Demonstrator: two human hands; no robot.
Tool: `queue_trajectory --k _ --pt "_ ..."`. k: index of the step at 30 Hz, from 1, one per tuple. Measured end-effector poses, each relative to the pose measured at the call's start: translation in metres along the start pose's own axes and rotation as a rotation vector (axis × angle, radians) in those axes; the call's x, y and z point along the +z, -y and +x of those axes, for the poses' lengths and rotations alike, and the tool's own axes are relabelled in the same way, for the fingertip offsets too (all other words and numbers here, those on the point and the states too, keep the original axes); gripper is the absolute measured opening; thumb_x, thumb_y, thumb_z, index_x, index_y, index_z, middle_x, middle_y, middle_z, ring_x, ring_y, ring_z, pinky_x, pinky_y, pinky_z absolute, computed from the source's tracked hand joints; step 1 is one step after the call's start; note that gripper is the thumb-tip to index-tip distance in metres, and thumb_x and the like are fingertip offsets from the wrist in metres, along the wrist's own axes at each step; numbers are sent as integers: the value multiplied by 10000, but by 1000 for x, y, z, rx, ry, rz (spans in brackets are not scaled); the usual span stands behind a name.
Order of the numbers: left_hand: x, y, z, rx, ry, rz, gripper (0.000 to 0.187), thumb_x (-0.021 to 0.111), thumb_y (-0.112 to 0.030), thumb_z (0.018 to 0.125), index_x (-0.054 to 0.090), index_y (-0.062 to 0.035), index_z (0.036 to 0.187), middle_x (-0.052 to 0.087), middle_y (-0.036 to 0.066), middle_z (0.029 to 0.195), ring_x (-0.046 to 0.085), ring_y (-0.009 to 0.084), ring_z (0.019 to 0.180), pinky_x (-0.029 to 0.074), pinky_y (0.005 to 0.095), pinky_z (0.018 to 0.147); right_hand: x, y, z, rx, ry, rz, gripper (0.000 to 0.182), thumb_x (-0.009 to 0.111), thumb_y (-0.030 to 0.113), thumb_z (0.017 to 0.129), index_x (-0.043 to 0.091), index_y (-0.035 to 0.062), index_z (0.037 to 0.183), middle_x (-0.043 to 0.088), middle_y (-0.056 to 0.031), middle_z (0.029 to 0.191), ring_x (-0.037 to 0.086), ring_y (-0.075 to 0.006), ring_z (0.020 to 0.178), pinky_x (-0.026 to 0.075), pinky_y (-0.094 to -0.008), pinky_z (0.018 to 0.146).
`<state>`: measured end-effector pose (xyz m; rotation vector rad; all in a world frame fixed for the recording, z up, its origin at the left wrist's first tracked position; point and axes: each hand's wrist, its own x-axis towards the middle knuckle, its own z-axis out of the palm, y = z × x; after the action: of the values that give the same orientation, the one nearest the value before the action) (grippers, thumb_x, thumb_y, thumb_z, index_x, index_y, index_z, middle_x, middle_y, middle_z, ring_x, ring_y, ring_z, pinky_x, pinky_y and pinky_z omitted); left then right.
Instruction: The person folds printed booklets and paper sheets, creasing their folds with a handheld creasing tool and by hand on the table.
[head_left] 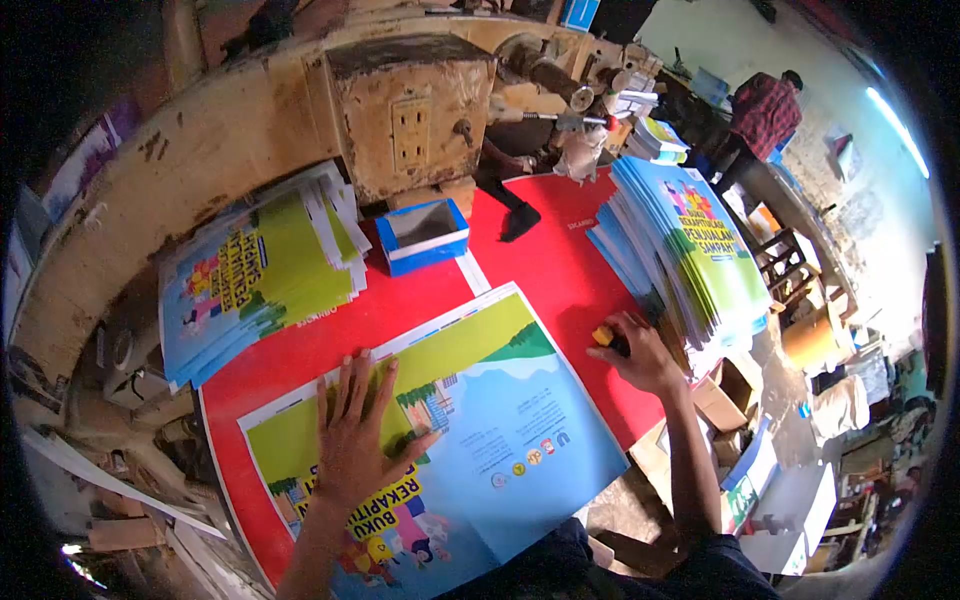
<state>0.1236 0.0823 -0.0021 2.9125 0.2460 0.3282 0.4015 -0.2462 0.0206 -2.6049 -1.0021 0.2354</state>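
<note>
A printed cover sheet (510,400), green and blue with white margins, lies on the red tabletop (560,260). My left hand (355,430) rests palm down on its left part, fingers spread, holding nothing. To the right of the sheet, my right hand (640,352) is closed around a small yellow and black tool (608,338) just above the red surface. Beyond my right hand stands a tall, fanned stack of printed covers (690,250). Another pile of covers (250,270) lies at the table's left side.
A blue and white open box (424,236) sits near the table's back edge, in front of a worn metal machine (410,115). A black object (518,218) is beside it. Cardboard boxes (725,395) stand at the right. A person in a checked shirt (765,115) is farther back.
</note>
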Motion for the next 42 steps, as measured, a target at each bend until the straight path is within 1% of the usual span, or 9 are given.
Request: queue_trajectory --k 3,6,9,13,15,16,19,23,42 --pt "-1 0 -2 16 -7 -8 1015 597 -730 885 322 -69 1605 265 260 1655 221 439 1547 112 643 1233 4 -3 -5 -182 -192 25 358 764 276 951 643 13 1161 694 -145 989 691 -287 892 533 -413 771" --pt "-9 5 -4 20 1 -49 1069 587 -791 852 341 -64 1597 271 244 1657 224 397 1557 105 624 1246 -8 35 -15 183 -112 855 427 601 404 1048 639 34 1259 624 -15 873 603 -101 692 463 -281 546" --pt "-8 4 -5 56 -6 -49 1126 586 -841 813 358 -54 1585 286 219 1658 228 353 1564 95 597 1263 7 80 -22 295 141 1205 479 599 443 1039 637 43 1299 589 -7 841 563 -90 673 452 -267 538" --pt "-7 -2 -6 94 22 -58 1158 562 -879 789 361 -60 1583 299 194 1658 228 341 1565 76 594 1268 25 138 -21 98 477 898 427 667 191 995 551 32 1375 676 -100 951 684 -203 767 528 -319 612" --pt "-8 -1 -6 114 -6 -86 1176 567 -888 771 365 -58 1580 308 195 1653 230 339 1565 72 596 1269 39 156 -16 -454 74 421 490 678 80 945 498 14 1396 697 -215 1106 723 -363 958 574 -406 769" --pt "-8 -1 -6 109 0 -88 1176 567 -888 771 365 -58 1580 308 195 1653 230 339 1565 72 596 1269 33 167 -14 -355 207 461 500 685 73 920 495 5 1378 656 -289 1208 663 -450 1115 550 -461 918" --pt "-6 -2 -6 75 -4 -130 1193 580 -893 750 375 -55 1574 314 195 1649 232 338 1564 77 594 1270 39 169 -6 -561 130 317 428 758 21 886 596 -8 1281 704 -215 1104 727 -340 924 568 -389 804" --pt "1 2 -7 64 -33 -138 1213 573 -911 729 383 -62 1573 305 193 1653 226 334 1565 63 586 1276 36 179 -7 -486 181 321 410 768 118 877 616 11 1243 678 -221 1090 678 -425 989 566 -453 876" --pt "18 8 -13 87 -94 -202 1221 641 -868 700 348 -88 1592 302 181 1658 228 337 1564 55 582 1276 56 184 11 -783 249 101 434 814 125 809 700 101 1228 683 -119 1046 672 -327 992 577 -421 852"
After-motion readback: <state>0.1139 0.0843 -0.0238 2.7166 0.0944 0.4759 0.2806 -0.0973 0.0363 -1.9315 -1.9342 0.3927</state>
